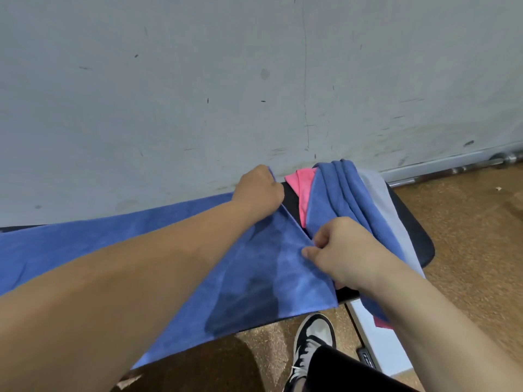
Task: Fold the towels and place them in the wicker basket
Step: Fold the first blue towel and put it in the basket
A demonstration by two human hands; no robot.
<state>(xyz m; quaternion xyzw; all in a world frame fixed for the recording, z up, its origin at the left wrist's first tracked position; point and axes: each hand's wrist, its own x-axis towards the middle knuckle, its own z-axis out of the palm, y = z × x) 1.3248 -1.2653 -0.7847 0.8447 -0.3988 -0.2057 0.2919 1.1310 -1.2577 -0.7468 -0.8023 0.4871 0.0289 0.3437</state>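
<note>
Blue microfibre is filling the middle here: a large blue microfibre towel [260, 278] is lying spread along a black padded bench [410, 230], and both hands are working its right-hand edge. The left hand [259, 190] is reaching across to the far corner, fingers curled tight round the cloth up by the wall. The right hand [336, 250] is pinching the same edge nearer the body, thumb pressing the fabric against the bent fingers. Between the two hands the hem is running in a straight, taut line. That looks like the point of the grip: taking two spots on one edge is pulling it square, ready to be carried over in a clean fold. The rest of the towel is trailing off under the left forearm and draping over the bench's near side.

Just beyond the right hand, a heap is waiting on the bench end. A pink towel [301, 188] is tucked underneath, a second blue towel [339, 193] is bunching in ridges over it, and a pale grey towel [382, 199] is hanging down outside the right wrist. Parked there, I would say, they are sitting within easy reach without crowding the folding space. So this is looking like an early fold on one towel, with several more to go.

No wicker basket is showing anywhere. Past the left hand a scuffed grey wall [198, 80] is rising, and below the right forearm a black-and-white sneaker [311, 340] is standing on speckled brown flooring [467, 222].
</note>
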